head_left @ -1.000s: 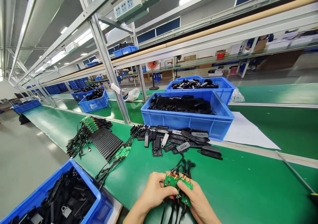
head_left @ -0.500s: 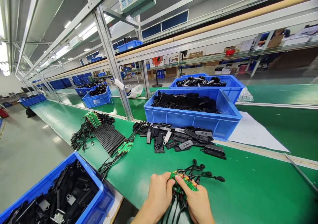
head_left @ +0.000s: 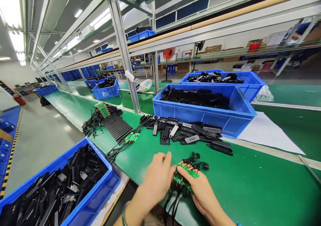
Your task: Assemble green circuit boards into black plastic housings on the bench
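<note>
My right hand (head_left: 204,189) is closed around a bunch of small green circuit boards (head_left: 187,172), its thumb pressed across their top. Black cables with plugs stick out beyond the boards, and more black cables (head_left: 173,202) hang below toward me. Close by on the left, my left hand (head_left: 159,172) is slightly blurred, its fingers apart and raised. One of its digits reaches the left edge of the boards; whether it touches them I cannot tell.
Black and grey plastic casings (head_left: 192,135) lie loose on the green bench (head_left: 250,186). Behind them stands a blue bin (head_left: 200,117) of black parts. Stacked black strips (head_left: 117,127) and wired boards (head_left: 102,109) lie left. Another blue bin (head_left: 110,172) of casings sits at the bench edge.
My left hand has loosened from the circuit boards and its fingers have lifted. My right hand keeps its hold, and the boards are turned a little. The view has swung left.
</note>
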### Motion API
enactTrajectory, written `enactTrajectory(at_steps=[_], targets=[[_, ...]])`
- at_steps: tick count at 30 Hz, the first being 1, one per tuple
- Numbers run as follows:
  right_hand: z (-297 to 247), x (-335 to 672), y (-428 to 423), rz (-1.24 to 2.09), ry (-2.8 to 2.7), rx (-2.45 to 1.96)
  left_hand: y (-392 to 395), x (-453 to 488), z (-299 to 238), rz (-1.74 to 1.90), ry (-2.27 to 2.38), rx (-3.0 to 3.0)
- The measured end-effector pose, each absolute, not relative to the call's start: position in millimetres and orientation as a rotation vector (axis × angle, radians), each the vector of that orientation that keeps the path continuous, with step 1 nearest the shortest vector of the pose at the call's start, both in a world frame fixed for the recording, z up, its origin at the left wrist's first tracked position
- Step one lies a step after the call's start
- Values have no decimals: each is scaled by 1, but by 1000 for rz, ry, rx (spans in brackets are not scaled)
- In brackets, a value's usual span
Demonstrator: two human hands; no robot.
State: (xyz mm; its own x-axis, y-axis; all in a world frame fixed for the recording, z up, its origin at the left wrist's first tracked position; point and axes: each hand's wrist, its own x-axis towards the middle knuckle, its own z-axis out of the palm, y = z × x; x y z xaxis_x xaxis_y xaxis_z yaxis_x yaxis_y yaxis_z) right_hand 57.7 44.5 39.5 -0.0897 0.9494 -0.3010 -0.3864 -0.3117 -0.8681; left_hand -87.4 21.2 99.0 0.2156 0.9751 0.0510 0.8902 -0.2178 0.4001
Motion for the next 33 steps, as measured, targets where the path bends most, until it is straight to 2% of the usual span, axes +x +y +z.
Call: enactTrajectory(at_steps=[5,9,13,15,18,20,23,25,27,30,33], targets=[[85,47,23,2195,-1081,-876,24,-146,130,442,1215,2586],[116,24,20,2548,-1242,-599,22,-170,160,246,1060,2424],[118,0,26,2769,-1217,-162,3,-193,192,229,1150,2263],[108,-8,31,2897,-1196,17,-5,-207,203,398,1298,2290],[88,-8,45,2917,-1457,-35,-6,-236,208,766,1587,2279],[80,3,61,2765,-1732,-216,-1,-258,203,857,1741,2173],[84,26,107,2344,-2065,-620,9,-284,184,705,1826,2023],[92,35,149,1827,-2305,-805,15,-291,164,518,1869,2014],[98,34,193,1126,-2569,-728,21,-288,141,287,1907,2065],[97,14,249,793,-2641,-709,30,-272,104,58,1942,2102],[82,-18,283,638,-2671,-698,37,-257,76,-25,2014,2063]])
